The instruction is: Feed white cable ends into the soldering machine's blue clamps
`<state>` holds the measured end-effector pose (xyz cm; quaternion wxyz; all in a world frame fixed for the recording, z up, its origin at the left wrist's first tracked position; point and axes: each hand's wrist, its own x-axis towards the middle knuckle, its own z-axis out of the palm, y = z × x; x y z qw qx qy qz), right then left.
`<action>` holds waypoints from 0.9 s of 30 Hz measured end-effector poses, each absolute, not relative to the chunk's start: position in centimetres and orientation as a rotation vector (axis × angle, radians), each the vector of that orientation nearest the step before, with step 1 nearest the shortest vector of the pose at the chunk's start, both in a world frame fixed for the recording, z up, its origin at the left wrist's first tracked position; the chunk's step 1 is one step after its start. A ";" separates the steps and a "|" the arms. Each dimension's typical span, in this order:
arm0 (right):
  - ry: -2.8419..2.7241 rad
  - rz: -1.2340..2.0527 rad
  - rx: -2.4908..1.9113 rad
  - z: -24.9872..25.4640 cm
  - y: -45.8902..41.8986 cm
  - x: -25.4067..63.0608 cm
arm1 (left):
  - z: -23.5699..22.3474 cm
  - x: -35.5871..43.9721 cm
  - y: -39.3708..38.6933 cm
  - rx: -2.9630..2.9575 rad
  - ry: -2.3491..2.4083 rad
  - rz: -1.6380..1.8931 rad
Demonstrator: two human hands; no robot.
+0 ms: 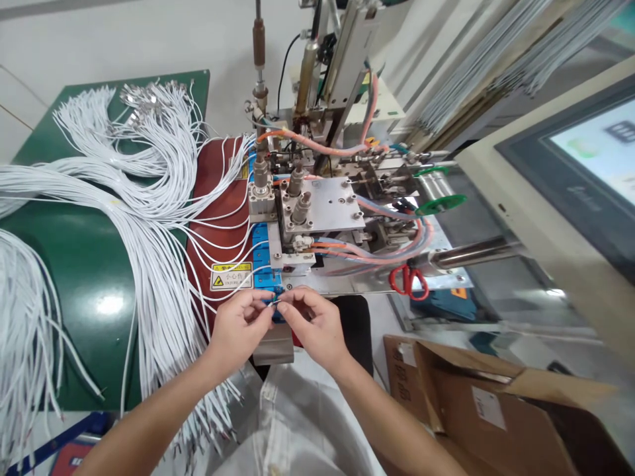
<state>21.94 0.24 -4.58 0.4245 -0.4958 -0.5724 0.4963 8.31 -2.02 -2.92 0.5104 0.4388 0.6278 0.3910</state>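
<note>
My left hand (242,330) and my right hand (317,325) meet at the front of a machine, thumbs and forefingers pinched. Between the fingertips shows a thin wire end (276,303), mostly covered by the fingers. Just beyond lies a row of blue fixture blocks (261,254), with white cables (223,233) running into it from the left. A metal clamp plate (325,205) with pneumatic fittings stands behind the blocks. Beneath the hands is a grey metal box-like part (278,347).
Bundles of white cables (133,244) cover much of a green board (99,297). A yellow warning label (231,276) marks the red-brown plate (211,178). Rightward are red-handled scissors (409,281), a solder spool (437,190), a control screen (590,145) and a cardboard box (476,396).
</note>
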 end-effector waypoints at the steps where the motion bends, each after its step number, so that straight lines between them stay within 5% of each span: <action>1: -1.436 1.240 -1.237 -4.5 0.3 21.9 | -2.9 8.3 -2.0 1.062 1.507 0.934; 10: -1.723 0.817 -1.161 -5.4 0.2 22.7 | -3.1 7.6 -2.0 1.290 1.562 0.767; 16: -1.531 1.128 -1.392 -7.6 0.5 23.0 | -2.2 5.8 -1.0 1.903 1.610 0.514; 27: -1.462 1.273 -1.513 -8.3 0.9 22.4 | -3.0 6.1 -0.3 1.984 1.724 0.430</action>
